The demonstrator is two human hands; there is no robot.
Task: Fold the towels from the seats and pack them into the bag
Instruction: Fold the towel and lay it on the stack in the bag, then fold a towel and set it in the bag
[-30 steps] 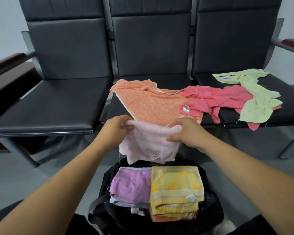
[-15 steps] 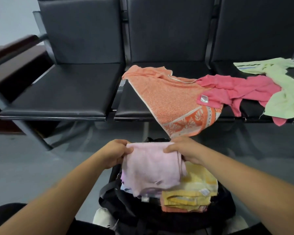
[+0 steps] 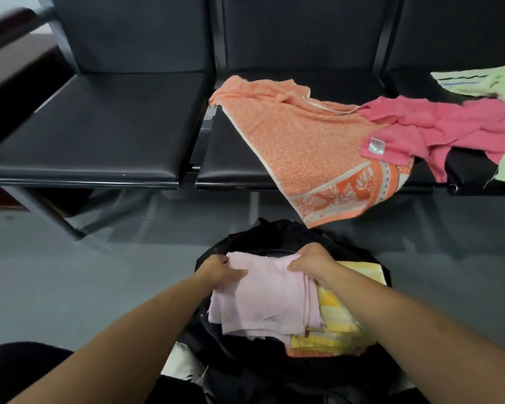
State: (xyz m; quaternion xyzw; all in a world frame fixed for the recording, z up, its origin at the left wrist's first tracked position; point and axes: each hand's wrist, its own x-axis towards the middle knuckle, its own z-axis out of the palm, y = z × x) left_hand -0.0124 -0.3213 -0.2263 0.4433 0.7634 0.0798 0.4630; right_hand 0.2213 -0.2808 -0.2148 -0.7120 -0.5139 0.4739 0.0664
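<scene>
**Over the bag: folded pink towel being set in**

Directly over the bag (image 3: 263, 237), which stands open on the floor, you hold the folded pale pink towel (image 3: 263, 298); your left hand (image 3: 216, 269) pinches its far left corner, fingers curled onto the cloth; your right hand (image 3: 312, 260) clamps the far right edge in like manner. The towel lies across the left half of the bag's mouth, its right edge overlapping the folded yellow towel (image 3: 336, 313) packed in the right half; what lies beneath the pink one cannot be told.

Step in hand, in my judgement: placing this towel; the fold is complete, the release not yet made.

Beyond the bag, on the seats (image 3: 99, 126), three towels lie unfolded: the orange towel (image 3: 303, 147) nearest, one corner hanging off the seat edge toward the bag; the deep pink towel (image 3: 435, 123) to its right, overlapping it; the light green towel (image 3: 493, 83) furthest right, partly out of view.

Next move calls for: press the pink towel level with the yellow one, then let go with both hands; reach beyond the bag for the orange towel, the closest; lift it clear of the deep pink one resting on it, lest both slide off the seat.
</scene>
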